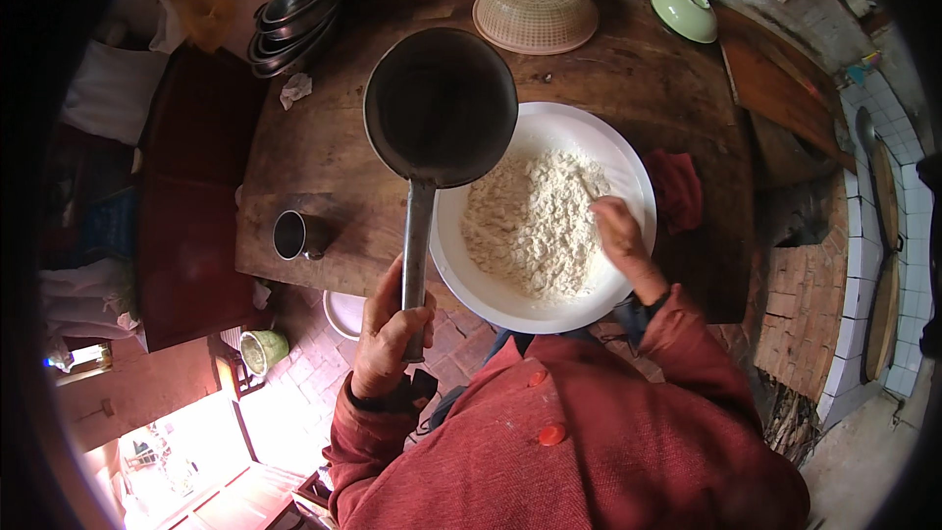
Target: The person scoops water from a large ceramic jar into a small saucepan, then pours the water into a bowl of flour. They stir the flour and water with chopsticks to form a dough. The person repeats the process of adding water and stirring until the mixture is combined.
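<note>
My left hand [388, 331] grips the metal handle of a large round dipper [441, 107], whose dark bowl is held above the table and overlaps the left rim of a white basin [541, 318]. Lumpy, flaky flour [544, 228] covers the basin's bottom. Inside the right side of the basin, my right hand [622, 235] closes on a thin stick-like utensil [588, 189] that reaches into the flour. Most of that utensil is hidden by the hand and flour. Whether the dipper holds any liquid cannot be made out.
The wooden table [353, 228] bears a metal mug [291, 235], a red cloth [673, 190], an upturned woven basket [537, 7], stacked metal bowls [294, 22], crumpled paper [296, 90] and a pale green lid [684, 12]. A green bucket [263, 352] stands on the brick floor. A tiled stove [861, 272] is at right.
</note>
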Available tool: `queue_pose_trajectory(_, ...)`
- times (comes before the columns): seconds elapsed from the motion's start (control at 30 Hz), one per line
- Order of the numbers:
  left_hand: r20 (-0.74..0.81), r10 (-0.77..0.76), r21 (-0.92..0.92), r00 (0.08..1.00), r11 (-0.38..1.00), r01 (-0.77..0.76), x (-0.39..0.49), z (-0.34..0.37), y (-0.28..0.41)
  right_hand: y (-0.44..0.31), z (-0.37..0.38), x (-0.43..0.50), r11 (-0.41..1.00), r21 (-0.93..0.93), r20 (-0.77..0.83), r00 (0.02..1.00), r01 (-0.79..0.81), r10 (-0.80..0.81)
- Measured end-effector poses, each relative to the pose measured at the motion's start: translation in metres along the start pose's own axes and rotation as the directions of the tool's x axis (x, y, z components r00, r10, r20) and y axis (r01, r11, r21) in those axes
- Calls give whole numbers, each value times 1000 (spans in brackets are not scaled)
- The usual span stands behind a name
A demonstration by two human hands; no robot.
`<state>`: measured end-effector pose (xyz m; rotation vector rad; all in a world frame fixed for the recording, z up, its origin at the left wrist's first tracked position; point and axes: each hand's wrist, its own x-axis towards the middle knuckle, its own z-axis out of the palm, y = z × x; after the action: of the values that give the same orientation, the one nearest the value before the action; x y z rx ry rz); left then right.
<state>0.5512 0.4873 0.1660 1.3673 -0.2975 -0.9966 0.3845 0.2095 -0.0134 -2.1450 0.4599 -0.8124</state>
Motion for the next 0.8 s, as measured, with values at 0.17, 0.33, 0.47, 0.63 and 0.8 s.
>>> queue_pose_trajectory(0.17, 10, -60, 27, 998, 998, 60, -3, 11, 4, -27, 58, -2, 971, 231, 240, 963, 65, -122)
queue_pose_trajectory(0.33, 80, -117, 66, 990, 992, 112, -3, 19, 5, -33, 52, -25, 937, 276, 345, 887, 216, -306)
queue_pose_trajectory(0.47, 104, -162, 118, 981, 982, 150, -5, 21, 6, -4, -19, -12, 990, 128, 118, 991, 53, -69)
queue_pose_trajectory(0.63, 32, -186, 170, 982, 969, 178, -7, 27, 2, -3, -43, -19, 994, -94, -51, 997, 54, -59)
queue_pose_trajectory(0.8, 82, -179, 199, 980, 967, 160, -4, 29, 1, -29, 29, -21, 960, 266, 170, 985, -85, 40)
